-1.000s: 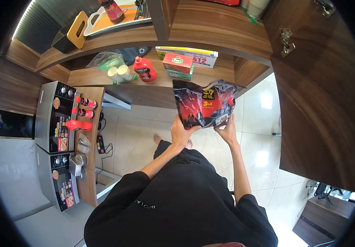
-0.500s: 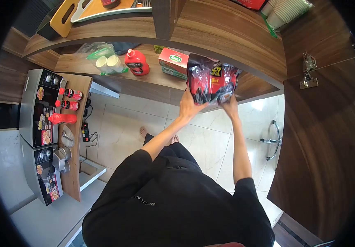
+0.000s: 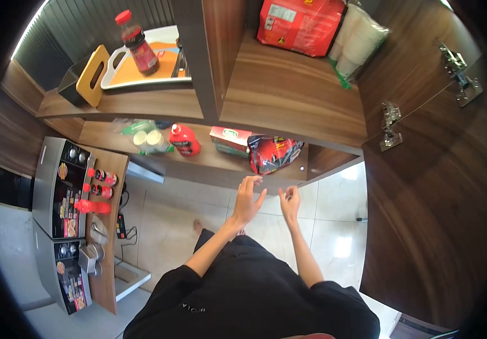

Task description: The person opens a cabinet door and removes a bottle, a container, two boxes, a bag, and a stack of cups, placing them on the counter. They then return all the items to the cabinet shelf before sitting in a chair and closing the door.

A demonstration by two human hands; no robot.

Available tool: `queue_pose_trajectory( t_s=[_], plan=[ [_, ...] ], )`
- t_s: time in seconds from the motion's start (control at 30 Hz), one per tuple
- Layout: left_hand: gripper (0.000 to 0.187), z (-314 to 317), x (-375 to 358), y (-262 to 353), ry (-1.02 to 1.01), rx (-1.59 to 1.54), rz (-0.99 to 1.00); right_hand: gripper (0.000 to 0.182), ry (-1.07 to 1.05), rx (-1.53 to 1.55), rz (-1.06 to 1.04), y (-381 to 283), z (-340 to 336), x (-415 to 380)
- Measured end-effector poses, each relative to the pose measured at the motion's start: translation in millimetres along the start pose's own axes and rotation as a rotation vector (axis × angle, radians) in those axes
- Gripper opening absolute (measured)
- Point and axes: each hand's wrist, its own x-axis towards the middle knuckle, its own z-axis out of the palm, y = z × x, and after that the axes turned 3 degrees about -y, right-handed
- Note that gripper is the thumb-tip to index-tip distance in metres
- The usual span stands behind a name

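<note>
Head view: before the wooden shelf (image 3: pixel 206 161) (above pale tiles (image 3: pixel 167 199)), left hand (image 3: pixel 247 199) spread, right hand (image 3: pixel 290 203) loosely curled.

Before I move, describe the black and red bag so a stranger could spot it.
Find the brown cabinet, then its lower shelf. Toward the right, beside the box, lies the bag. Unlike the box and the red bottle further left, it is shiny, crumpled, black with red.

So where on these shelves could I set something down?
The widest bare patch is on the upper right shelf, in front of the red pack and bagged cups. Below, a narrow gap separates the red bottle from the box. It's crowded where that box meets the pouch.
</note>
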Motion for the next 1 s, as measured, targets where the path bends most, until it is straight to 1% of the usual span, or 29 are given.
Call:
queue_pose_trajectory(
  t_s=[0.1,0.17,0.23,0.27,0.3,0.33,0.37,0.4,0.43,0.47,0.53,0.57,0.63,0.67,0.73,0.77,0.87,0.9,1.0],
  plan=[
    [0.036,-37,40,66,0.175,0.120,0.347,0.043,0.158,0.016,-0.212,-61,-20,-13],
    [0.031,-50,73,97,0.237,0.136,0.479,0.051,0.264,0.018,-0.379,-131,-36,7],
    [0.025,-55,119,133,0.232,0.060,0.515,0.048,0.324,0.019,-0.744,-198,-56,43],
    [0.022,-52,143,147,0.166,0.004,0.461,0.049,0.424,-0.116,-0.896,-229,-65,68],
    [0.020,-47,172,157,0.106,-0.051,0.418,0.047,0.380,-0.084,-0.875,-256,-76,88],
    [0.022,-29,205,149,0.035,-0.217,0.327,0.042,0.422,-0.091,-0.733,-284,-83,105],
    [0.026,-10,234,133,-0.046,-0.379,0.227,0.038,0.469,-0.004,-0.673,-293,-82,135],
    [0.032,2,263,122,-0.172,-0.401,0.043,0.035,0.512,0.079,-0.606,-296,-82,166],
    [0.037,12,283,117,-0.296,-0.420,-0.142,0.034,0.517,0.051,-0.600,-290,-83,197],
    [0.043,13,290,122,-0.266,-0.363,-0.021,0.033,0.519,0.023,-0.601,-276,-86,218],
    [0.040,24,304,109,-0.161,-0.063,0.280,0.033,0.422,0.046,-0.409,-258,-92,235],
    [0.038,29,313,104,-0.152,0.024,0.329,0.034,0.373,0.061,-0.312,-251,-94,246],
    [0.033,32,317,104,-0.131,0.200,0.408,0.033,0.378,0.084,-0.327,-247,-96,262],
    [0.030,34,321,104,-0.141,0.125,0.344,0.033,0.379,0.096,-0.322,-242,-96,266],
    [0.023,35,332,106,-0.156,-0.022,0.215,0.027,0.442,0.090,-0.287,-239,-100,277],
    [0.021,35,337,107,-0.135,-0.050,0.214,0.024,0.473,0.090,-0.276,-240,-102,284],
    [0.015,37,345,107,-0.077,-0.103,0.208,0.014,0.703,0.001,-0.317,-242,-101,300],
    [0.014,37,348,107,-0.068,-0.102,0.204,0.008,0.724,0.015,-0.338,-245,-100,301],
    [0.012,39,354,104,-0.051,-0.114,0.196,0.011,0.691,0.063,-0.357,-250,-97,306]
  ],
)
